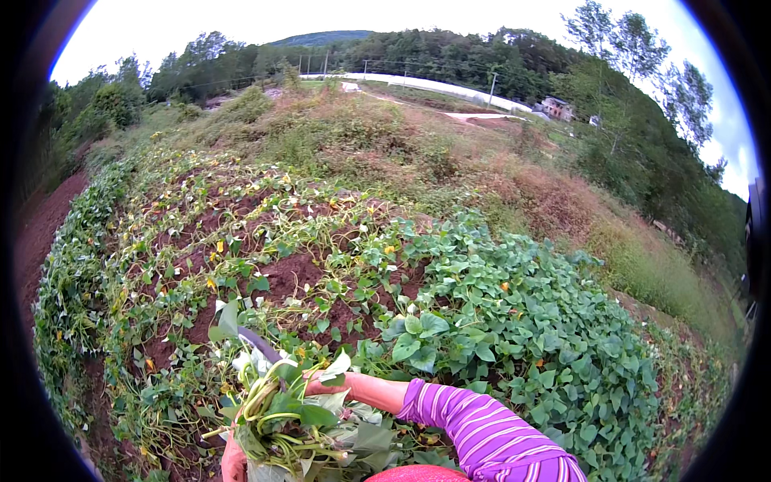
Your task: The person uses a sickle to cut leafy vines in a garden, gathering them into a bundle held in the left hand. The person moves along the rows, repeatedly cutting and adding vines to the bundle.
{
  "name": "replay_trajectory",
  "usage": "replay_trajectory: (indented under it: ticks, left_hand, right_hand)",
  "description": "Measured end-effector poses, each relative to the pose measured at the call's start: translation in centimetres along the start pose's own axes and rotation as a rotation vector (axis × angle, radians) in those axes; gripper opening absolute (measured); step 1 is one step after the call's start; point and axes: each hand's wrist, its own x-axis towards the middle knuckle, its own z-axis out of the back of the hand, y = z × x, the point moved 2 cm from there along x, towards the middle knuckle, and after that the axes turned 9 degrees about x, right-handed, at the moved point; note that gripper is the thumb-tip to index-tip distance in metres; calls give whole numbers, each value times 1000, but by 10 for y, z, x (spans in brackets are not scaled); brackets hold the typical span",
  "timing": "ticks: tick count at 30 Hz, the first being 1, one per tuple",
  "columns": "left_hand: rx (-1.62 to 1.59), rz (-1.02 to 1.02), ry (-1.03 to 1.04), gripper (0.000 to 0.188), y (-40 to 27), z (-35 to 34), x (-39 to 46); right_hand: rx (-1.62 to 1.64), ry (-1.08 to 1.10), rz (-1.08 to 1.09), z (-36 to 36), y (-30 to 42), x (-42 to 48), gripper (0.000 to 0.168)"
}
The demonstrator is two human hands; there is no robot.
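Observation:
A thick bundle of cut leafy vines (271, 416), apparently sweet potato, fills the space at the bottom centre, its pale stems bent over and heart-shaped leaves spreading out. My left hand (234, 459) grips this bundle from its left side, with most fingers hidden under stems. My right hand (320, 384) reaches in from the right behind the vines, and leaves cover much of it. Just beyond it, a dark curved blade (260, 344), apparently a sickle's, sticks up at the bundle's upper edge. Its handle is hidden by the hand and leaves.
Dense uncut vines (542, 313) grow to the right. Ahead, thinned trailing stems (241, 241) lie over reddish-brown soil (292, 274). A leafy row (78, 259) runs along the left. Weedy growth (385, 138) rises behind. Red fabric (418, 474) shows at the bottom edge.

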Motion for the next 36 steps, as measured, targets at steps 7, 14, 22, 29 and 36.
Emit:
replay_trajectory:
  ticks: [7, 14, 22, 29, 36]
  left_hand:
    - [37, 41, 27, 25, -2, -1, 4]
    - [75, 68, 46, 24, -9, -2, 9]
    - [31, 47, 118, 22, -19, -16, 18]
    - [-135, 1, 205, 21, -25, -38, 29]
    - [-247, 19, 164, 20, -27, -44, 28]
  right_hand:
    - [-526, 177, -2, 65, -43, 6, 21]
    - [468, 283, 52, 48, -45, -5, 40]
    - [-64, 64, -28, 56, -50, -40, 26]
    - [-160, 96, -29, 59, -57, -52, 27]
    - [-198, 117, -42, 56, -38, -75, 27]
